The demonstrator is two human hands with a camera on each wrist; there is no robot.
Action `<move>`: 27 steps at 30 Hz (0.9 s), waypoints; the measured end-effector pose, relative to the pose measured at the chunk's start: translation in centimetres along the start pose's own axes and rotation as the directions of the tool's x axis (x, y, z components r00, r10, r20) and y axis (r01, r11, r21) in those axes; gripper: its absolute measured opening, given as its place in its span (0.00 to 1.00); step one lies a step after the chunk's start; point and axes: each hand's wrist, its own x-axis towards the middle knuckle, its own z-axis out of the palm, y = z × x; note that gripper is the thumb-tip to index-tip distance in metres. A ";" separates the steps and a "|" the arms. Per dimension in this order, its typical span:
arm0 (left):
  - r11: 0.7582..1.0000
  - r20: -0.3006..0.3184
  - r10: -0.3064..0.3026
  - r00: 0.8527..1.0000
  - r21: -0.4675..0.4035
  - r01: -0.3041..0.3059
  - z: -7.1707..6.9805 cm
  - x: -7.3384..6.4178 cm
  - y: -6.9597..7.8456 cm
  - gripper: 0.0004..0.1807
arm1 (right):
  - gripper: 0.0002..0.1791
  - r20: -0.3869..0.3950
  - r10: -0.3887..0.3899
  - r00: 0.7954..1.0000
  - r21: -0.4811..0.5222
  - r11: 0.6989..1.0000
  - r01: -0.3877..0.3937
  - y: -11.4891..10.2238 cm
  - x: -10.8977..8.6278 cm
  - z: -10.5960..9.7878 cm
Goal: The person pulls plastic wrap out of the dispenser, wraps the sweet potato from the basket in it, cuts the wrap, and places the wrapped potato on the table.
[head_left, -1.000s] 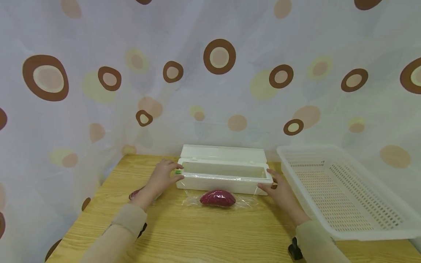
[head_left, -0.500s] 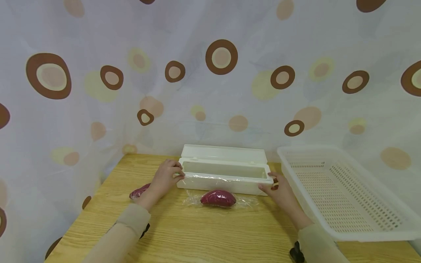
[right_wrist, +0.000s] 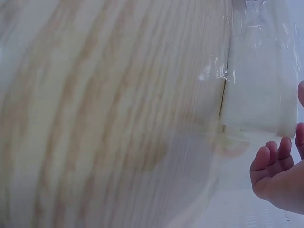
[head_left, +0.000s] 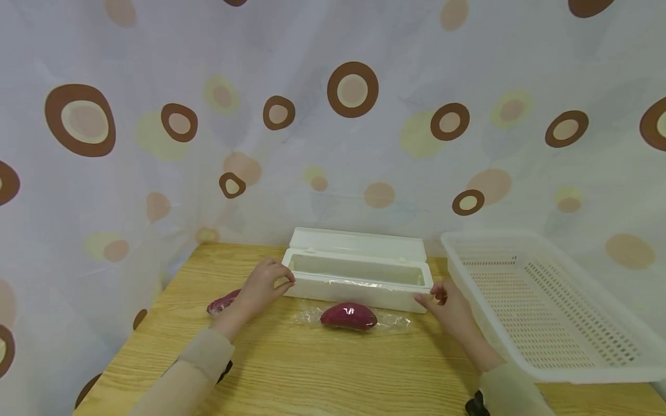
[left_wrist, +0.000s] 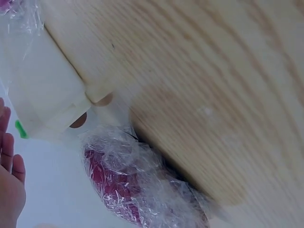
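A long white cling film dispenser stands at the back of the table with its lid raised. Clear cling film hangs over its front and reaches the table. On that film lies a purple sweet potato. At the dispenser's left front corner, my left hand pinches the film's edge between thumb and fingers. My right hand pinches the film at the right front corner. A second purple sweet potato, wrapped in crinkled film, lies beside my left forearm, which partly covers it in the head view.
A white plastic basket with slotted walls stands on the right of the wooden table. A patterned curtain hangs behind the table and down its left side. A green tab shows at the dispenser's end.
Both hands have closed to a tighter pinch at the dispenser's corners. My right hand has shifted slightly right and down, and the camera view has moved a little.
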 end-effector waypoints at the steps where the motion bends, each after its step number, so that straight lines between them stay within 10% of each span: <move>1: 1.000 0.007 -0.010 1.000 -0.003 0.010 0.0 -0.1 0.0 0.06 | 0.22 -0.007 -0.010 1.000 -0.008 1.000 0.010 0.0 -0.1 0.0; 14: 0.994 0.073 -0.041 0.997 -0.097 0.048 -0.2 -1.5 0.1 0.05 | 0.07 0.021 -0.156 0.988 -0.037 0.987 0.156 -0.2 -1.5 -0.8; 27: 0.991 0.157 0.029 0.987 -0.136 -0.007 -1.1 -2.5 0.2 0.06 | 0.07 0.146 -0.434 0.889 0.130 0.899 0.418 0.4 -2.7 -1.6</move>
